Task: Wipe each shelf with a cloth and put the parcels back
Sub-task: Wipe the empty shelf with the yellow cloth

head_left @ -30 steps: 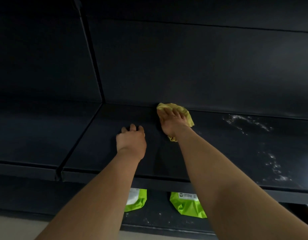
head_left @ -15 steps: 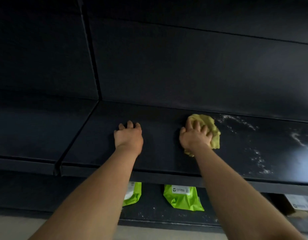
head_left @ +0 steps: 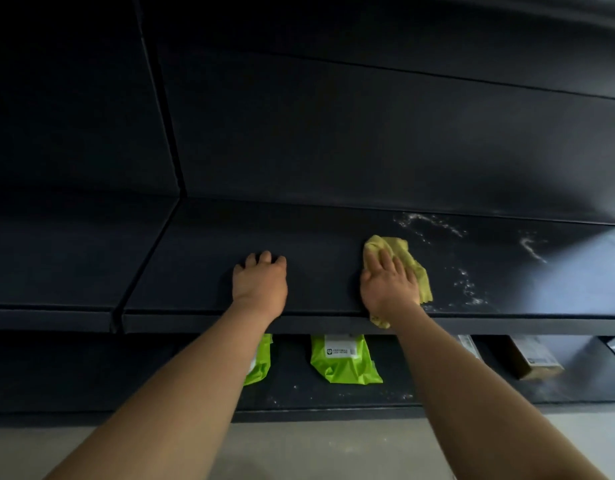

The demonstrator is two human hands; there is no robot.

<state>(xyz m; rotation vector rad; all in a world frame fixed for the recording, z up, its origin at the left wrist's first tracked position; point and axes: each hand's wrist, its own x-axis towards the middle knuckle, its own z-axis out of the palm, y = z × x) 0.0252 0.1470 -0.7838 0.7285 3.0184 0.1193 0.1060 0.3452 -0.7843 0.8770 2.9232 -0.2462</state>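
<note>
1. Big dark metal shelf (head_left: pixel 202 271): I'm mid-wipe on this one, and the left part looks clean.
2. White dusty streaks (head_left: pixel 465 282) sit just right of the cloth, so I reckon the next pass has to sweep right and toward the back.
3. Lime-green plastic parcels (head_left: pixel 344 362) lie on the shelf below; putting them back comes later.
4. My right hand (head_left: pixel 389 289) is flat, fingers spread, pressing the crumpled yellow cloth (head_left: pixel 408 254) near the front edge. My left hand (head_left: pixel 261 282) rests palm-down on the shelf, holding nothing.

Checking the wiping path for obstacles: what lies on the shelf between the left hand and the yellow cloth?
Nothing. The head view shows only bare dark shelf between the left hand and the yellow cloth under the right hand.
</note>
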